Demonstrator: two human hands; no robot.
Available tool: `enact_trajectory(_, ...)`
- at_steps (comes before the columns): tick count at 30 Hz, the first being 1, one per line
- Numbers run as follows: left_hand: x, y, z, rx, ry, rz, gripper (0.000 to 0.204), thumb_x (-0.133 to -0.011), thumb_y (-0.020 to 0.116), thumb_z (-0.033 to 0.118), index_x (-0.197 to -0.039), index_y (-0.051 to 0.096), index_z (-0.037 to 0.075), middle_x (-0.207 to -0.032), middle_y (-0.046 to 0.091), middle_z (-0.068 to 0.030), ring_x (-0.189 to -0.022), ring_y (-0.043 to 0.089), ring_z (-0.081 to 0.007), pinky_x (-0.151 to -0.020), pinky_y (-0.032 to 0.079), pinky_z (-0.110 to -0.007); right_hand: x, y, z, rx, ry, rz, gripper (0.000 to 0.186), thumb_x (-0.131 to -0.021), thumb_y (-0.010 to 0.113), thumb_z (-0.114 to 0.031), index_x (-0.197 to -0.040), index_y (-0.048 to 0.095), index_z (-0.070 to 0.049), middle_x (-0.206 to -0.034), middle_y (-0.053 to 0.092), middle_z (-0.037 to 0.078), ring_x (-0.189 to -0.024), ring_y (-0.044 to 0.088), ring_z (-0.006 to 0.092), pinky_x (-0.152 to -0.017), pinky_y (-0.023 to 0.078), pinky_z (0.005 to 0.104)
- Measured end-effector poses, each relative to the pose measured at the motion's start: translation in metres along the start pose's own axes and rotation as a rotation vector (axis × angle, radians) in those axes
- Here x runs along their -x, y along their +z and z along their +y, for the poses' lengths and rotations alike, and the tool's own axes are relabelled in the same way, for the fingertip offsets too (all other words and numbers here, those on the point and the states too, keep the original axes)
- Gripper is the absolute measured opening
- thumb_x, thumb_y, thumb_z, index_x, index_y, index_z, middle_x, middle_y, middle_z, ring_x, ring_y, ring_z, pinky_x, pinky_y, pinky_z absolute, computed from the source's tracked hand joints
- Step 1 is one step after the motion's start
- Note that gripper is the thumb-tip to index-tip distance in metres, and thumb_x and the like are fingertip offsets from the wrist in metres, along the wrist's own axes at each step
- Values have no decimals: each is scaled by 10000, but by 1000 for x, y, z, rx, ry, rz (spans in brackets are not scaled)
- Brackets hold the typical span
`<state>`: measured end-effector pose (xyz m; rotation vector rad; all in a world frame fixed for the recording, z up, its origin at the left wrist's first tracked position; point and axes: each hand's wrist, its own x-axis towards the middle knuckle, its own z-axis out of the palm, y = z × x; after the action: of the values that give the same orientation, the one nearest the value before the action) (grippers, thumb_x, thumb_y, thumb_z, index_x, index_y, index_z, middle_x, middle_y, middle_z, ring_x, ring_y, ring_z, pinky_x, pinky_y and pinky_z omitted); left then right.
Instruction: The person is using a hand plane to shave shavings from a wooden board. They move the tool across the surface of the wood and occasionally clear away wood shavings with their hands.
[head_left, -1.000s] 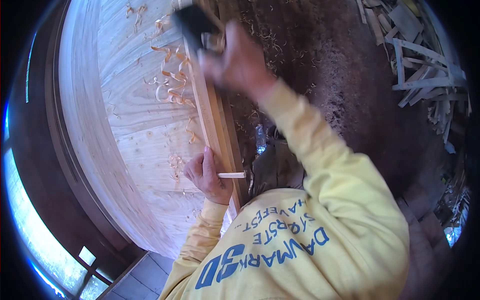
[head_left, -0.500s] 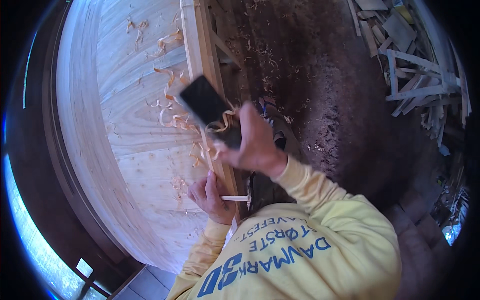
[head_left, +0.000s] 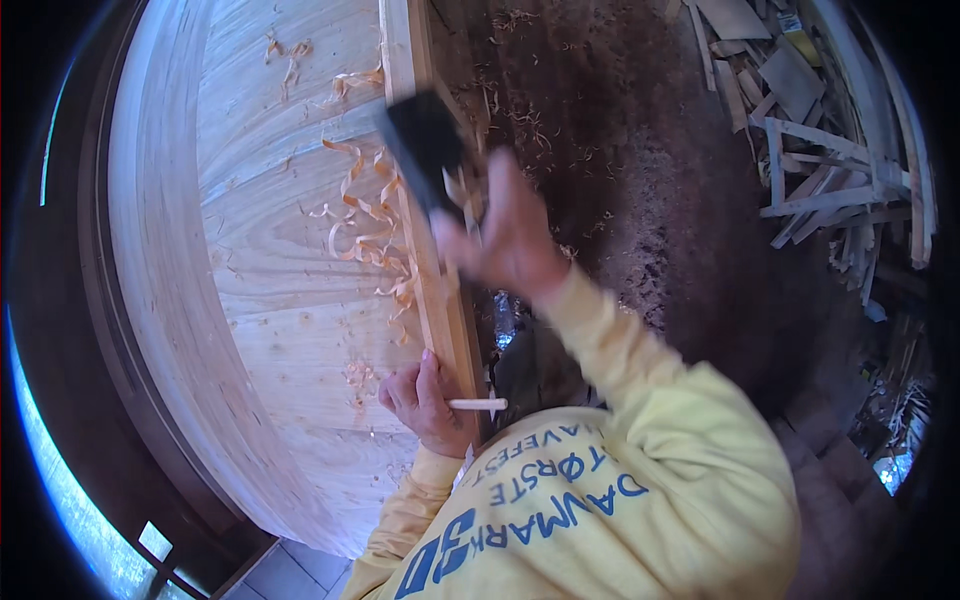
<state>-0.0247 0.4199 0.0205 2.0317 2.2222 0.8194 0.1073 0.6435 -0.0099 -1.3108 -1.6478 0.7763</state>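
A long, narrow wooden strip (head_left: 438,318) runs away from my body along the right edge of a pale wooden tabletop (head_left: 270,340). My right hand (head_left: 510,230) grips a dark, blocky hand plane (head_left: 425,145), blurred by motion, over the strip's far half. A thin shaving curls beside my fingers; whether the plane's sole touches the wood is hidden. My left hand (head_left: 425,405) is closed on the strip's near end, thumb on top and fingers curled at its left side. From beside that hand a pale, slender wooden rod (head_left: 480,404) sticks out to the right.
Curly wood shavings (head_left: 365,215) lie on the tabletop left of the strip. More are scattered over the brown dirt floor (head_left: 620,150) to the right. Offcuts and boards (head_left: 820,170) are heaped at the far right. A dark wooden beam (head_left: 100,250) borders the left side.
My right hand and the hand plane have moved away from me along the strip. My left hand stays at the near end, almost unmoved.
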Motion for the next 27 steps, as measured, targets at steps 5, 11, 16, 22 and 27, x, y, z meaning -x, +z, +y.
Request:
enact_trajectory(5,1,-3,1,-6,-14,-21,413,-883,690,-25,-1295,710,-3,-980,664,-96,-904,599,-277,-892,410,-440,-37,-2,-9,-1,50,-38,579,-749,898,-324,-1075,546,0,-939,664,185,-829,693,403,-773,585,481)
enact_trajectory(11,-4,2,2,24,-1,-16,390,-880,691,-21,-1269,724,-10,-974,665,-100,-905,595,-278,-896,413,-444,-274,-11,28,155,271,-41,511,-836,794,-389,-1138,689,10,-1064,785,268,-978,777,397,-870,598,477)
enact_trajectory(16,-2,4,0,28,-19,1,365,-911,674,31,-1270,722,-13,-975,670,-108,-913,599,-284,-910,411,-450,-105,10,30,40,-51,21,592,-795,886,-386,-1107,567,3,-957,706,213,-853,723,414,-751,589,472)
enact_trajectory(22,7,-7,0,16,-66,-47,391,-905,731,43,-1293,705,7,-1012,631,-88,-917,585,-278,-937,389,-497,9,-9,-19,109,-63,-72,590,-763,853,-343,-1130,554,9,-902,605,198,-756,674,421,-730,577,522)
enact_trajectory(27,7,2,0,18,-22,-36,391,-919,709,77,-1304,704,5,-1033,640,-90,-939,593,-282,-953,393,-492,-242,4,17,150,306,-36,711,-825,810,-461,-1302,626,34,-1198,761,284,-1061,775,382,-896,603,466)
